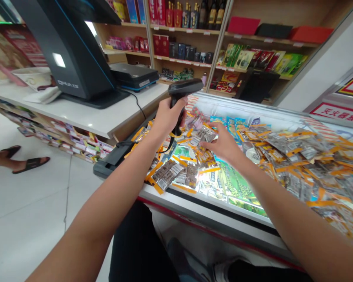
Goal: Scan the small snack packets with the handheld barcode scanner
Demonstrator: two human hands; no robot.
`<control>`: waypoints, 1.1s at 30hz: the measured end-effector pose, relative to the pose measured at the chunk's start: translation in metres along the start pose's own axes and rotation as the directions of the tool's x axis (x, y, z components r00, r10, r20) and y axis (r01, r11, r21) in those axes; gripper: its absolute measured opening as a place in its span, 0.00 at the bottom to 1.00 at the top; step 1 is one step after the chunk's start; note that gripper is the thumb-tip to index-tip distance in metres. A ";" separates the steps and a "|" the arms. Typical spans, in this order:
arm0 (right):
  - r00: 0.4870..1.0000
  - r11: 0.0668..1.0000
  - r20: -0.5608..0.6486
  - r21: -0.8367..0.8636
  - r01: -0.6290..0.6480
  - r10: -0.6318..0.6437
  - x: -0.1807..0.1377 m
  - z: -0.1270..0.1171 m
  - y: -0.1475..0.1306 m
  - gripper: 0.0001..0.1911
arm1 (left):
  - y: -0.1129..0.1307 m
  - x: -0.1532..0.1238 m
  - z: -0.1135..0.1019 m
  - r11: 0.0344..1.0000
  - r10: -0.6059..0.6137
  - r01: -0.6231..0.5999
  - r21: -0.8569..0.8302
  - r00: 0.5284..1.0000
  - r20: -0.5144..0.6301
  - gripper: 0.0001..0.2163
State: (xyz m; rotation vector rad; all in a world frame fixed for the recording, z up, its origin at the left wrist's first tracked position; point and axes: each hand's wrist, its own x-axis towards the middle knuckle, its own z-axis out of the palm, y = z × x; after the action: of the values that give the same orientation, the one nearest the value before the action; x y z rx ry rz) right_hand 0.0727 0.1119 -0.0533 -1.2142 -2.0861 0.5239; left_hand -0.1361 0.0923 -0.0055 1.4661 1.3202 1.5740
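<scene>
My left hand (168,115) is wrapped round the grip of a black handheld barcode scanner (185,86), its head facing right above the glass-topped freezer (238,227). A cable runs down from the scanner's grip. Just right of it, my right hand (223,143) pinches a small snack packet (204,135) with orange edges and a barcode, between thumb and fingers. Similar packets (167,174) lie below and left of my hands on the glass. A larger heap of packets (297,152) spreads over the right side of the freezer, past my right forearm.
A white counter (91,117) stands at the left with a checkout terminal (76,55), a flat black device (133,74) and a paper bowl (32,76). Stocked shelves (185,29) line the back. Another person's sandalled foot (32,164) shows at far left.
</scene>
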 end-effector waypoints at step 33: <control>0.939 0.997 -0.340 -0.027 -0.067 0.054 -0.022 -0.078 0.049 0.38 | 0.010 -0.022 0.013 0.991 -0.043 -0.023 0.129 0.872 0.488 0.13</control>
State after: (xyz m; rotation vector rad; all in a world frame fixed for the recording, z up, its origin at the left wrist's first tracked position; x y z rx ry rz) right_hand 0.1656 0.1177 -0.0360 -1.2929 -1.7777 0.2781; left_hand -0.1173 0.0727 -0.0057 1.7870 1.1350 1.0159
